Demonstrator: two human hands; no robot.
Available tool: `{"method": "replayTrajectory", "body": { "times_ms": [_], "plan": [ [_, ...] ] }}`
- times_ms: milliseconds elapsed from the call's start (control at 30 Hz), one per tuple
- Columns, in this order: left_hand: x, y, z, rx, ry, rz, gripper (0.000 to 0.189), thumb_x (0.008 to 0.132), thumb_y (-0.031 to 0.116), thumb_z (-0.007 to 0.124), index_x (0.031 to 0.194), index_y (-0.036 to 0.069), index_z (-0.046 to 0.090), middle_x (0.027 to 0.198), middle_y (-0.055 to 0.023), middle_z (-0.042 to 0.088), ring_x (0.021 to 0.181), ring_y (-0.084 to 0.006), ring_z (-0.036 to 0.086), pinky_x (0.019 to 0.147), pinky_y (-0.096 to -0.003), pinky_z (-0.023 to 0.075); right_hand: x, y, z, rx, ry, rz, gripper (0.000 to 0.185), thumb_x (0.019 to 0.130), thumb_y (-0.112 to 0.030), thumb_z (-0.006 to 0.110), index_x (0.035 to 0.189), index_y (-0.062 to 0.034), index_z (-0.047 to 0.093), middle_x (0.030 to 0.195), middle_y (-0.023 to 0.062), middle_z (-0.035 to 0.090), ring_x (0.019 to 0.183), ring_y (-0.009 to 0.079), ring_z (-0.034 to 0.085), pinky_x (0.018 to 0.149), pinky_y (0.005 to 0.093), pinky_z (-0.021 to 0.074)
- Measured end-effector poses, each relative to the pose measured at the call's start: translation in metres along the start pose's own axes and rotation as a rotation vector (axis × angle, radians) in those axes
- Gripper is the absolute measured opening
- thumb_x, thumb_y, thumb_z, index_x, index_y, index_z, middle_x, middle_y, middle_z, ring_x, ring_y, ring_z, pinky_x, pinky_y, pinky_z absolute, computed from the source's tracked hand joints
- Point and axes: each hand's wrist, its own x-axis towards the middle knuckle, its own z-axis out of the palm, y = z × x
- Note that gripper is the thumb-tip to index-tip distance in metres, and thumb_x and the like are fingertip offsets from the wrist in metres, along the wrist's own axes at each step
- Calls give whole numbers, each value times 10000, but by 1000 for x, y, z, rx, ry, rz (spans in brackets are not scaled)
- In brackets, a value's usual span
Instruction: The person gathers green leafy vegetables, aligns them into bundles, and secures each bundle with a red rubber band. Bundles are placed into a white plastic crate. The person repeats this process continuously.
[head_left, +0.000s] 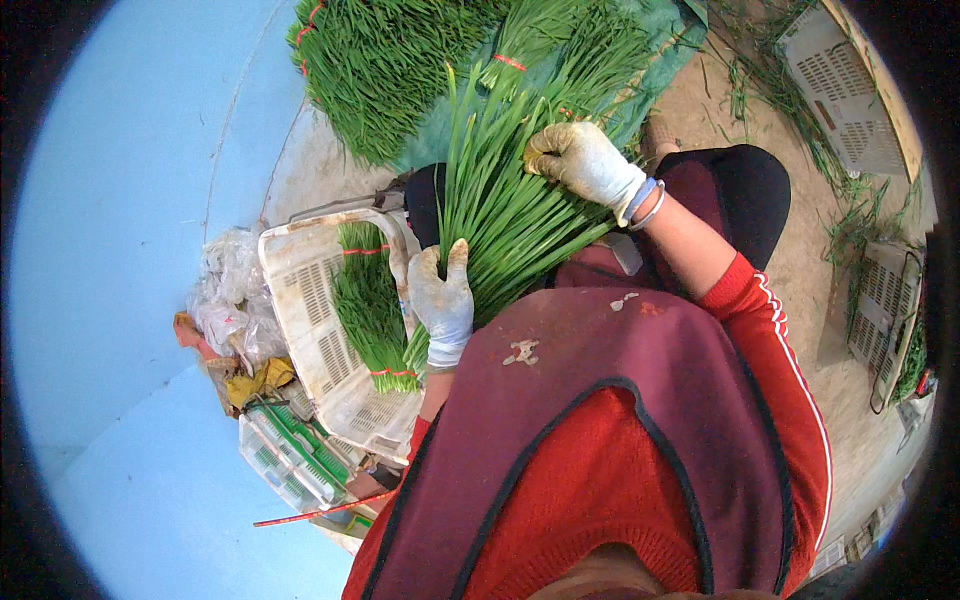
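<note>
A loose bunch of long green leafy stalks, like Chinese chives (499, 206), fans out above my lap. My left hand (444, 300), in a stained white-and-blue glove, grips its lower part, thumb up against the leaves. At the bunch's upper right side is my right hand (581, 161), gloved too, with thumb and fingertips pinched together; whether a leaf is between them is hidden. A bundle tied with a red band (510, 61) lies on the green sheet beyond, beside a large pile of tied chives (397, 75).
A white plastic basket (300, 315) at my left holds banded chive bundles (367, 300). Clear plastic bags (232, 292) and green-and-clear crates (292, 454) lie beside it, along the blue wall. More baskets (847, 90) and scattered leaves (814, 142) are on the floor at right.
</note>
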Motion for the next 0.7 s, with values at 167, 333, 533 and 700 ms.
{"method": "replayTrajectory", "body": {
  "times_ms": [167,333,533,700],
  "plan": [
    [4,3,1,-11,-16,-34,334,852,272,751,863,-42,635,800,-147,610,743,-287,567,703,-375,454,-3,25,30,333,298,91,76,853,-36,626,870,-2,692,801,63,686,651,135,591,635,265,486],
    [2,5,0,-4,-26,-28,311,862,262,740,860,-32,639,791,-143,602,723,-280,558,686,-373,450,14,71,-26,1250,486,172,241,950,-198,545,952,-15,702,715,-10,612,557,82,456,550,238,414],
    [-1,9,0,-6,3,-3,290,873,256,725,859,-21,643,797,-140,599,732,-282,563,686,-378,446,27,8,-88,-633,856,-417,319,850,-352,697,1039,-95,711,859,81,661,830,246,632,725,371,502],
    [0,5,-2,55,-50,21,298,858,259,738,858,-23,642,805,-146,604,738,-296,571,695,-388,448,36,-5,-27,-782,229,-108,358,719,-400,765,951,-130,732,893,94,676,894,314,630,774,429,490]
  ]
}}
